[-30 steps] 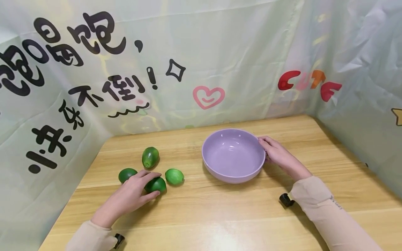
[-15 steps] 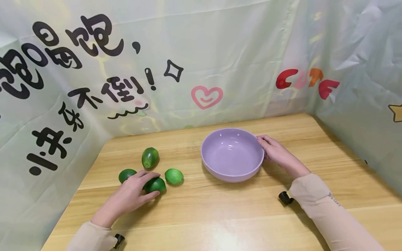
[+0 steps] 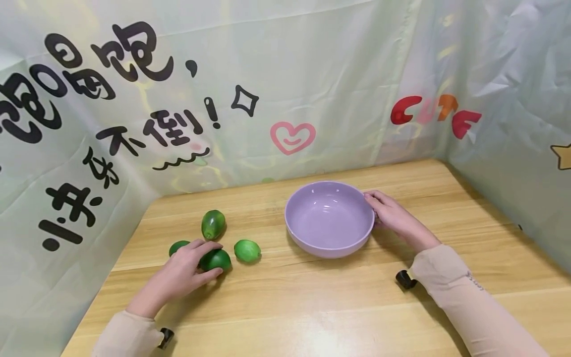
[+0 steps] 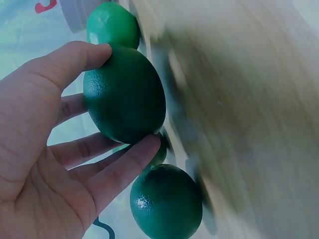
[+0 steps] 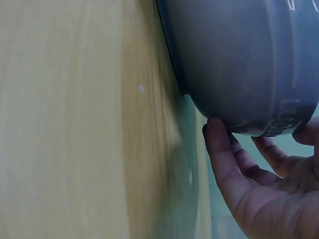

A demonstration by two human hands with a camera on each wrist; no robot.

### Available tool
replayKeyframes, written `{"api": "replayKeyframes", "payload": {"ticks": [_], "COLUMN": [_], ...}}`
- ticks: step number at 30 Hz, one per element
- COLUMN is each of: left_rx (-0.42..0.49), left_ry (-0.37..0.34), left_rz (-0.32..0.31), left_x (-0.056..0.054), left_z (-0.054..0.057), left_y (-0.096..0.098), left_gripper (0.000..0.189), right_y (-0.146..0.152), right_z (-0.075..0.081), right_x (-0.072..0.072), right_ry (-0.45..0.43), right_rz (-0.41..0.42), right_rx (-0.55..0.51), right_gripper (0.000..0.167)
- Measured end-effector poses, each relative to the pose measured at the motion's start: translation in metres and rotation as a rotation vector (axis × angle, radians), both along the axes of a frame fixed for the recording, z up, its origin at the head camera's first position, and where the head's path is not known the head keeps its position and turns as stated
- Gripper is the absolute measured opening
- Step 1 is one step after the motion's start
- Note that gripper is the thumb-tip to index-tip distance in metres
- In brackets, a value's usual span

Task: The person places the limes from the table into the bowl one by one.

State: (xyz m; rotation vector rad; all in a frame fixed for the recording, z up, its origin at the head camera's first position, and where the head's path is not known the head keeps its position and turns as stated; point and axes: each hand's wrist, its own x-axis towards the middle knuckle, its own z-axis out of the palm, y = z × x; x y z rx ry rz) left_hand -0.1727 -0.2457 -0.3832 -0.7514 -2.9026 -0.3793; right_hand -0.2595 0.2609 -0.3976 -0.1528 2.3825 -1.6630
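Note:
My left hand (image 3: 187, 267) pinches a dark green lime (image 3: 216, 260) between thumb and fingers. In the left wrist view the thumb lies at one end of this lime (image 4: 124, 94) and a fingertip at the other. A second dark lime (image 3: 178, 246) is partly hidden behind that hand. Beyond it lies a glossy green lime (image 3: 213, 224), and a lighter green one (image 3: 247, 251) sits just to the right. My right hand (image 3: 392, 215) holds the purple bowl (image 3: 330, 218) by its right side, thumb at the rim. The right wrist view shows fingertips against the outer wall of the bowl (image 5: 239, 64).
The wooden table (image 3: 285, 307) meets a printed cloth backdrop (image 3: 348, 99) at the back, left and right. A small black device (image 3: 405, 279) sits at the right sleeve, and another black device (image 3: 165, 338) at the left sleeve.
My left hand has shifted slightly left with the dark green lime, covering more of the lime behind it. The right hand keeps its hold on the bowl.

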Motion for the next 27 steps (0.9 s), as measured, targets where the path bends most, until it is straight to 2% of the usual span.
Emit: {"api": "replayKeyframes", "payload": {"ticks": [8, 13, 23, 27], "left_rx": [-0.011, -0.001, -0.003, 0.001], "left_ry": [0.040, 0.032, 0.024, 0.047], "left_rz": [0.001, 0.011, -0.007, -0.032], "left_x": [-0.005, -0.010, -0.021, -0.026], "left_z": [0.006, 0.013, 0.030, 0.036], "left_y": [-0.003, -0.004, 0.005, 0.011], "left_gripper": [0.046, 0.045, 0.047, 0.044], "right_y": [0.000, 0.000, 0.001, 0.001], "right_z": [0.002, 0.002, 0.001, 0.000], "right_x": [0.000, 0.000, 0.000, 0.000], "right_ry": [-0.009, -0.013, -0.004, -0.002], "right_rz": [-0.001, 0.001, 0.001, 0.004], "right_rx": [0.005, 0.002, 0.000, 0.004], "right_gripper": [0.062, 0.062, 0.062, 0.061]}}
